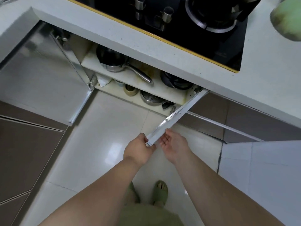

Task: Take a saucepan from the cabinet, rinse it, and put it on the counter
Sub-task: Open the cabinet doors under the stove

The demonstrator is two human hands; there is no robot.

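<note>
the opening step is in hand: both cabinet doors stand swung out and nothing has been lifted yet. nearest the person, the left hand has its grip clenched on the free end of the right door, fingers wrapped over its edge. the right hand lies just beside the same edge, palm up and grip released, grasping nothing.

beyond the door's hinge end, the cabinet is open. on its lower shelf sit a metal lid and a small bowl. above them, on the upper shelf, the saucepan stands upright, its long steel handle pointing out toward the door. a dark pan sits further along that shelf, nearer the hinge.

above the cabinet runs the desk with the stove.

next, i judge, a hand must let go of the door, reach in under the desk edge, take the handle and draw the saucepan out level.
</note>
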